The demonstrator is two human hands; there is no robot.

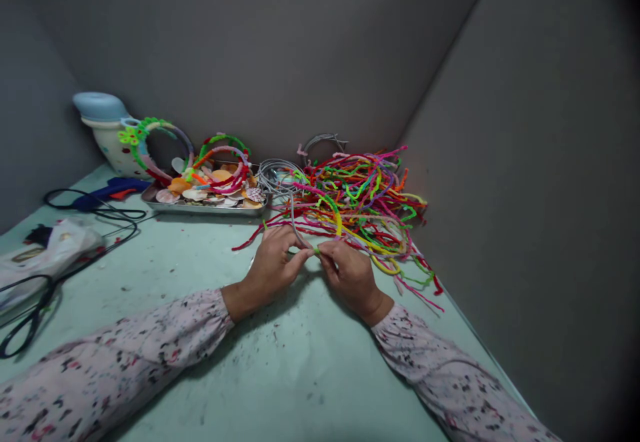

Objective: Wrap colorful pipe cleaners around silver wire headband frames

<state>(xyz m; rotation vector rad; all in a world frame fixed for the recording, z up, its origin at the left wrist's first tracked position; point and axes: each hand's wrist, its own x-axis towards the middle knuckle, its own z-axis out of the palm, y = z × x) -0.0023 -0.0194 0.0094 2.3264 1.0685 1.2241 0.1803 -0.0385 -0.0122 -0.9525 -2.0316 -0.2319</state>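
Observation:
My left hand (274,260) is closed, its thumb and finger pinching a thin grey wire (295,223) that rises from the fingertips. My right hand (350,274) is closed too, pinching at a short bit of green pipe cleaner (316,251) on the wire between both hands. From behind the right fingers a fuzzy yellow, green and pink strip (336,212) arches up and left toward the wire's top; whether the two join cannot be made out. Just beyond the hands lies a tangled heap of coloured pipe cleaners (360,189).
A metal tray (210,209) of seashells (197,195) holds fuzzy colourful headbands (227,152). Coiled grey wire (280,174) lies beside it. At left are a spotted bin with a blue lid (103,107), a blue glue gun (107,193), black cord (133,232) and a plastic bag (70,245). Grey walls enclose the table.

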